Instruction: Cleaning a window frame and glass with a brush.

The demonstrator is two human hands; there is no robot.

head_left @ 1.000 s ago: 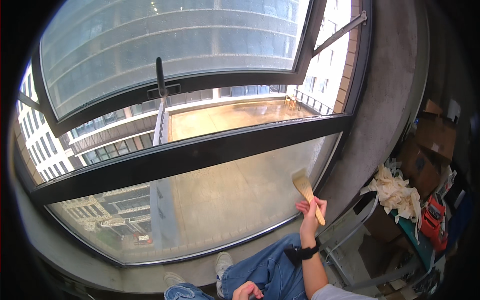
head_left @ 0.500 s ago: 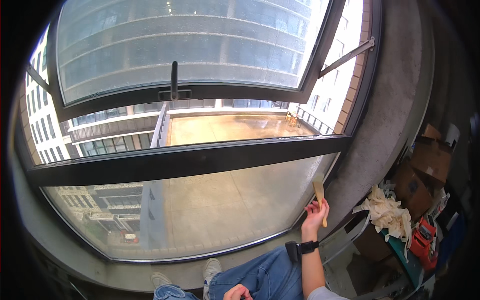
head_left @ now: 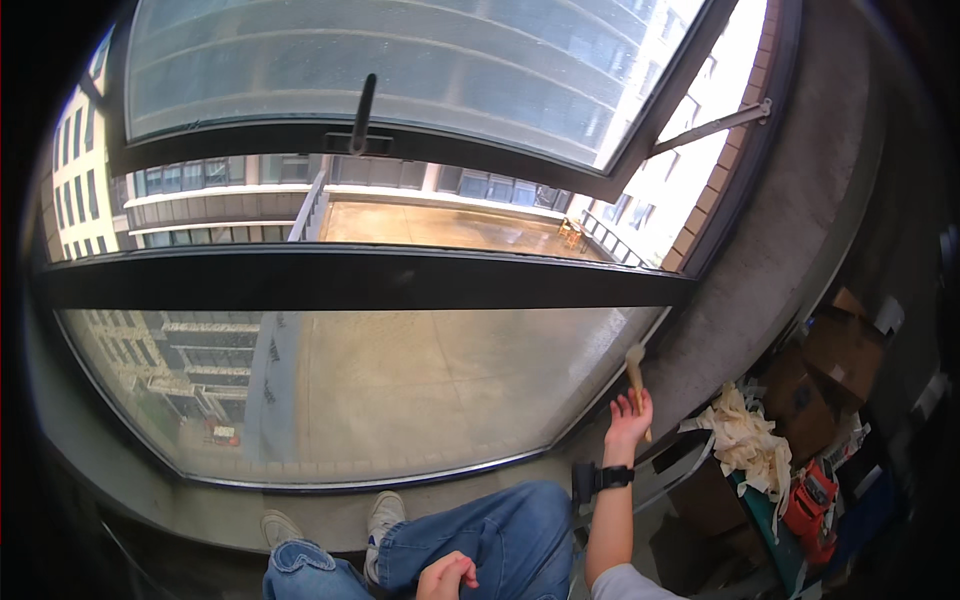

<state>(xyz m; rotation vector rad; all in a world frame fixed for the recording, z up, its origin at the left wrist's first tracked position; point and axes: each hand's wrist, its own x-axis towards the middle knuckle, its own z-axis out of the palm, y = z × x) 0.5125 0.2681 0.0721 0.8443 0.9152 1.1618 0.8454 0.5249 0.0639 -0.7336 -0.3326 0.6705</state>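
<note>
My right hand [head_left: 630, 412] is raised, with its fingers closed around the slim wooden handle of a paintbrush [head_left: 636, 372]. The brush points upward. Its pale bristles are by the right-hand edge of the lower window pane [head_left: 440, 390], beside the concrete wall [head_left: 740, 270]; whether they touch is hard to tell. A black band with a dark box sits on my right wrist. Low in the picture, my left hand [head_left: 448, 577] lies near my lap with curled fingers, and nothing shows in it.
Above the dark crossbar [head_left: 400, 278], a hinged sash [head_left: 390, 70] with a handle [head_left: 364, 115] is tilted outward. To the right, crumpled cream paper or tape [head_left: 742, 435] and a red tool-like object [head_left: 812, 505] lie on a green surface near cardboard boxes [head_left: 845, 345].
The view has shifted, so the crossbar appears higher. The paintbrush has turned and now shows a narrower side of its bristles, still near the pane's right edge. My left hand appears higher and farther left.
</note>
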